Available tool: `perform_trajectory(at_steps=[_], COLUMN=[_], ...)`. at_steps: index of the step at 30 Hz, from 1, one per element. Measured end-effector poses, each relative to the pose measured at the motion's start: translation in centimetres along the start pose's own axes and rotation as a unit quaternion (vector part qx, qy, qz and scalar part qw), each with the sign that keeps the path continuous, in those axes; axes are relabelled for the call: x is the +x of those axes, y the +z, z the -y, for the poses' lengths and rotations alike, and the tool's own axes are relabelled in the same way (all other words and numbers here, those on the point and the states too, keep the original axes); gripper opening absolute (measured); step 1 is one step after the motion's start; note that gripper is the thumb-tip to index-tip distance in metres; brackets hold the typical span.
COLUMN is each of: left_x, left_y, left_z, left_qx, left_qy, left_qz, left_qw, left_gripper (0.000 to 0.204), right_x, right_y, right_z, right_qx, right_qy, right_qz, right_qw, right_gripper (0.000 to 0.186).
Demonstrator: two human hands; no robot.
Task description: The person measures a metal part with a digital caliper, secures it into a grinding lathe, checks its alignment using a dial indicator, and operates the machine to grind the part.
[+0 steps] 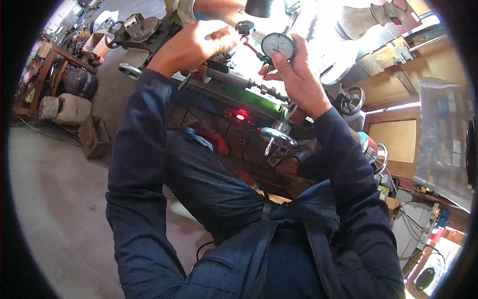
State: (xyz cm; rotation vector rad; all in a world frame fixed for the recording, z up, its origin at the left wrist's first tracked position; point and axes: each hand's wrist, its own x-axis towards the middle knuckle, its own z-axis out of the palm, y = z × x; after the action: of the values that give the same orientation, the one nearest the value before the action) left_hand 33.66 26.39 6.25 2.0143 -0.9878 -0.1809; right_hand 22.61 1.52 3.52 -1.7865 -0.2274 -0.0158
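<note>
My right hand [304,82] grips a round dial indicator [278,46] by its edge, thumb at the lower rim and fingers behind. Its white face is turned up toward me. Just left of the dial, a red-and-black jointed arm [255,51] runs up toward a black knob [245,27]. My left hand [211,42] is closed beside that knob, fingertips pinched together. Whatever lies between those fingers is hidden by bright glare. Below both hands stretches the machine's metal shaft [226,75], over a green machine bed [261,102].
A chrome handwheel [279,137] sticks out toward my legs, near a glowing red lamp [240,117]. Another handwheel [352,99] stands to the right, by wooden panels [396,139]. Off to the left are a plastic jerrycan [73,108] and a rusty metal block [94,138] on the floor.
</note>
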Motion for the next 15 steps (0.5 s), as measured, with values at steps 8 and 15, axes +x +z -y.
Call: perform_trajectory(at_steps=[8,15], left_x=[5.8,4.9], left_y=[2.7,4.2], left_z=[1.8,-3.1], left_qx=[0.524,0.389], left_qy=[0.211,0.064], left_qz=[-0.051,-0.138], left_qw=[0.823,0.908], left_gripper=[0.019,0.021], right_x=[0.2,0.1], right_y=[0.4,0.1], right_z=[-0.1,-0.3], right_qx=[0.043,0.044], right_qy=[-0.005,0.000], right_qz=[0.014,0.007], right_qw=[0.999,0.999], right_gripper=[0.048,0.049])
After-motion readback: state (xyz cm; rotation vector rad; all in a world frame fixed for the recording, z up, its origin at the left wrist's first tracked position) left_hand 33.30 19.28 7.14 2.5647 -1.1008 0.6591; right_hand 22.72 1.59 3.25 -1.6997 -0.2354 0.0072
